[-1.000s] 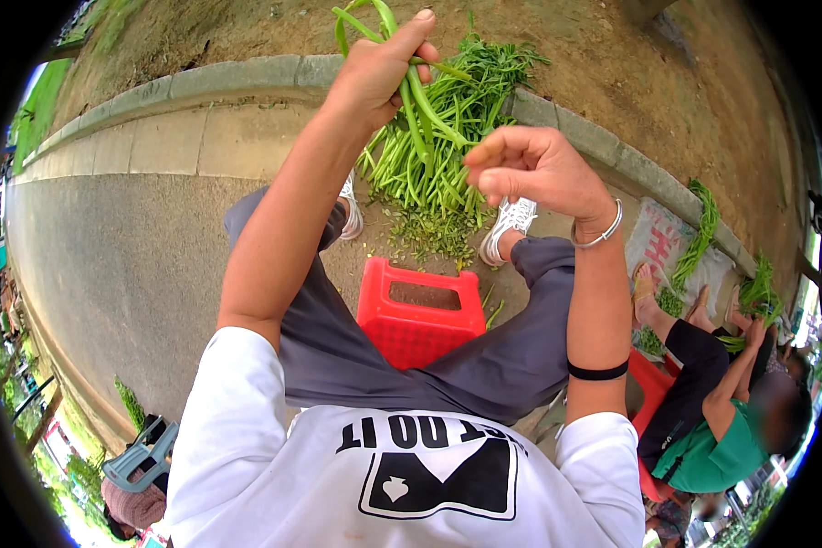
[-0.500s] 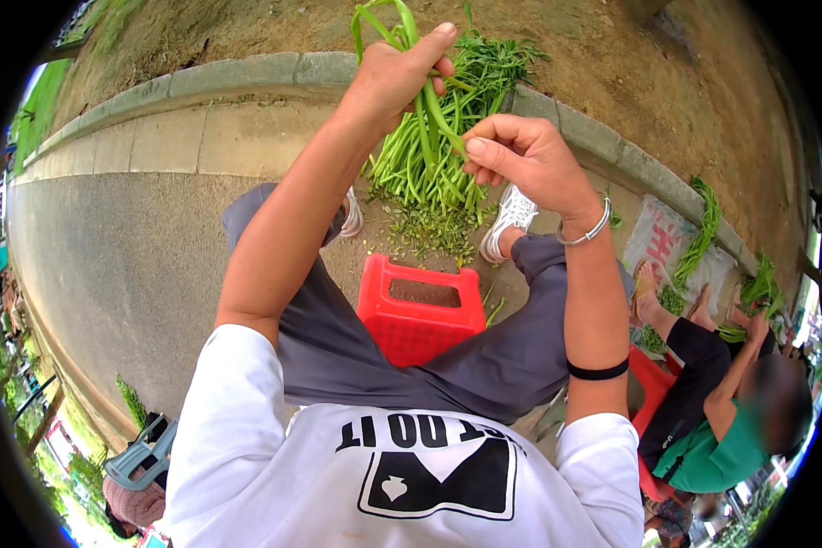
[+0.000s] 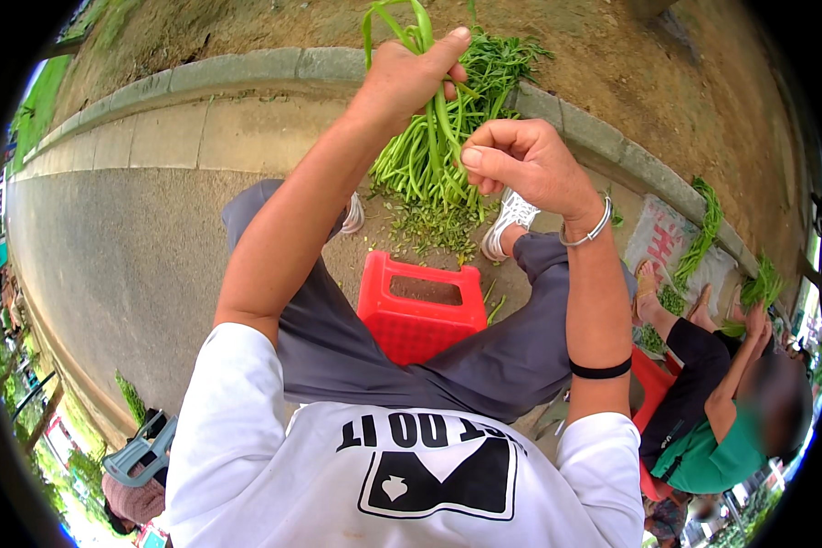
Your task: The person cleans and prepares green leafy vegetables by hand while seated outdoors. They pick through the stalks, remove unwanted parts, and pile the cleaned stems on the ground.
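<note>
My left hand (image 3: 413, 78) is closed around a few long green stems that look like water spinach (image 3: 420, 27). They loop above the fist, and their lower ends hang down toward my right hand (image 3: 522, 163). Its thumb and forefinger are pinched at the lower end of one stem; the exact contact is partly hidden by the fingers. Below and beyond both hands, a large heap of the same greens (image 3: 420, 169) lies on the pavement against the kerb, leaves pointing away from me. Bits of trimmed leaf (image 3: 438, 228) are scattered at its near side.
A red plastic stool (image 3: 420, 306) stands between my knees. My white shoes (image 3: 513, 219) flank the heap. A stone kerb (image 3: 247, 73) borders bare soil. At right, a person in green (image 3: 717, 447) handles greens (image 3: 763, 285) beside a pale sack (image 3: 662, 242). A grey-green stool (image 3: 142, 452) is at lower left.
My left hand has shifted slightly right with the stems. My right hand has barely moved, its fingers still pinched. The other person's hands have risen a little around their greens.
</note>
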`<state>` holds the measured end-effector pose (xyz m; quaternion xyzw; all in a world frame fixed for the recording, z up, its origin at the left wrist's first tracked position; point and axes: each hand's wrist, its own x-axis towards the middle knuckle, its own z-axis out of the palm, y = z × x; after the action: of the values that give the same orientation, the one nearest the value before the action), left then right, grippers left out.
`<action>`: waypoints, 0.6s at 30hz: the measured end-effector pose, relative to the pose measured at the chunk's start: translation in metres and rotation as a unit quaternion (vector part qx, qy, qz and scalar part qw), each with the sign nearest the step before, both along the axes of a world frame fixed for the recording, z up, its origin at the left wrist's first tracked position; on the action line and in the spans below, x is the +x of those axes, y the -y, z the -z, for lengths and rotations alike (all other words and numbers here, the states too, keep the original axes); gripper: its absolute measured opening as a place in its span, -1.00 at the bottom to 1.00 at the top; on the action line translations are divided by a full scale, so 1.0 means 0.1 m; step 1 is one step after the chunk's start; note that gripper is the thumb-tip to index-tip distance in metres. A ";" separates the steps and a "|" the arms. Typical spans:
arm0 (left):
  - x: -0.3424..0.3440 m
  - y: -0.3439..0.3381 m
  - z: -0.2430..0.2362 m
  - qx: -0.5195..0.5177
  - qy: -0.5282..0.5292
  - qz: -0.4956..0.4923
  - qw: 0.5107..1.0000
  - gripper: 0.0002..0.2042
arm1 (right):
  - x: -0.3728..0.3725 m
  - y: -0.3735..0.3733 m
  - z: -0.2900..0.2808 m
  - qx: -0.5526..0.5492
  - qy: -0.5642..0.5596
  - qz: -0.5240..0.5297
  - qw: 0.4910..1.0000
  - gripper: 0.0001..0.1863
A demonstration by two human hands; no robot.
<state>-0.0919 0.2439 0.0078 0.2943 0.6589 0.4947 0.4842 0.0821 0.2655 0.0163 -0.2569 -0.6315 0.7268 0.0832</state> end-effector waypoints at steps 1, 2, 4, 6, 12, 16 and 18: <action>0.01 -0.01 0.03 0.003 -0.008 0.001 1.000 -0.60 | 0.00 0.01 0.00 0.009 0.000 0.002 1.000 -0.79; 0.01 -0.01 0.05 0.007 -0.016 0.003 1.000 -0.60 | -0.01 0.01 0.00 0.018 0.000 0.005 1.000 -0.78; 0.00 -0.02 0.08 0.021 -0.033 0.013 0.999 -0.58 | -0.03 0.03 0.03 0.049 0.007 0.014 0.999 -0.78; 0.00 -0.02 0.07 0.024 -0.037 0.017 0.999 -0.57 | -0.02 0.03 0.06 0.100 0.016 0.015 0.995 -0.79; -0.04 -0.03 0.03 0.011 -0.002 -0.001 1.000 -0.57 | -0.02 0.04 0.09 0.324 -0.057 0.070 0.942 -0.86; -0.03 -0.03 0.02 0.006 0.048 -0.023 0.999 -0.57 | -0.06 0.09 0.05 0.438 -0.088 0.124 0.886 -0.90; -0.02 -0.04 0.01 -0.002 0.063 -0.023 0.998 -0.58 | -0.07 0.10 0.04 0.494 -0.091 0.139 0.853 -0.91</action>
<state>-0.0934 0.2477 0.0064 0.2467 0.6346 0.5221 0.5135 0.0750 0.2555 0.0118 -0.2001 -0.8547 0.3199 0.3566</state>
